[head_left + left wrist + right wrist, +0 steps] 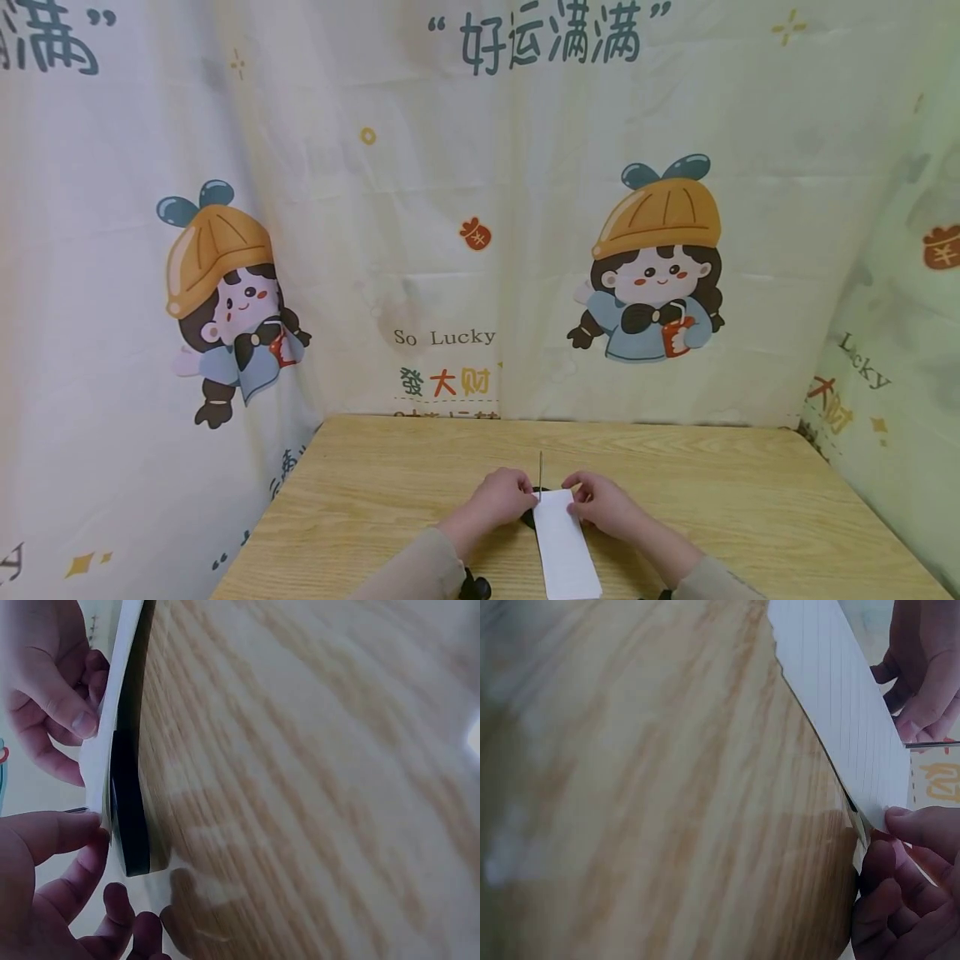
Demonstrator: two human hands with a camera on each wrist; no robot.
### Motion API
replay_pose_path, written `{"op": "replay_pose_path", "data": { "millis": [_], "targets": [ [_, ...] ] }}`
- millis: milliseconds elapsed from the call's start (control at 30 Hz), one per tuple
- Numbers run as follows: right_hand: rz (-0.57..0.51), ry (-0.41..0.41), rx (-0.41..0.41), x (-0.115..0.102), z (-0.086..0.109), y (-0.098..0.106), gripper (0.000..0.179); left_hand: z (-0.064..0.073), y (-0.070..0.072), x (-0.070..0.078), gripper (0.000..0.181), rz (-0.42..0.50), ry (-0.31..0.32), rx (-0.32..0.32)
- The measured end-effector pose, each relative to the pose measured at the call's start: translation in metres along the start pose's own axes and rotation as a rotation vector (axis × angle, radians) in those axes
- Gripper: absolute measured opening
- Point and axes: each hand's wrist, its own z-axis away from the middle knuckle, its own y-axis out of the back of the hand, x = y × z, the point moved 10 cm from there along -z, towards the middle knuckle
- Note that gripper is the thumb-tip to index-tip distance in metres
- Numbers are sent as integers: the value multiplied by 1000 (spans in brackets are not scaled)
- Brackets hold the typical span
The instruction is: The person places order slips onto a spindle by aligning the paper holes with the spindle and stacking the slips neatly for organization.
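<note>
A long strip of white lined paper [564,542] lies over a round black base [528,519], from which a thin upright metal spike [541,471] rises. The spike stands at the paper's far left corner; the wrist views suggest it passes through the paper, though fingers partly hide that spot. My left hand [506,493] pinches this corner beside the spike, thumb on top. On the other side, my right hand [606,504] pinches the paper's far right edge between thumb and fingers. From the left wrist, the black base [129,814] shows as a thick disc beneath the paper [112,690].
The wooden table [420,454] extends around both hands. Behind it and at both sides hangs a pale printed curtain [420,275], meeting the table's far edge. A small black object [475,585] sits by the left cuff.
</note>
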Motion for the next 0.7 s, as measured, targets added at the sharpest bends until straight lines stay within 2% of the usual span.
{"op": "replay_pose_path", "data": {
  "millis": [233, 500, 700],
  "targets": [
    [57, 20, 6, -7, -2, -3, 28, -4, 3, -4, 23, -105, 23, 5],
    [73, 0, 7, -4, -3, -3, 31, -2, 3, -7, 22, -101, 50, -3],
    [134, -66, 80, -1, 2, 7, 37, -1, 8, -7, 21, -89, 56, 18]
  ]
}}
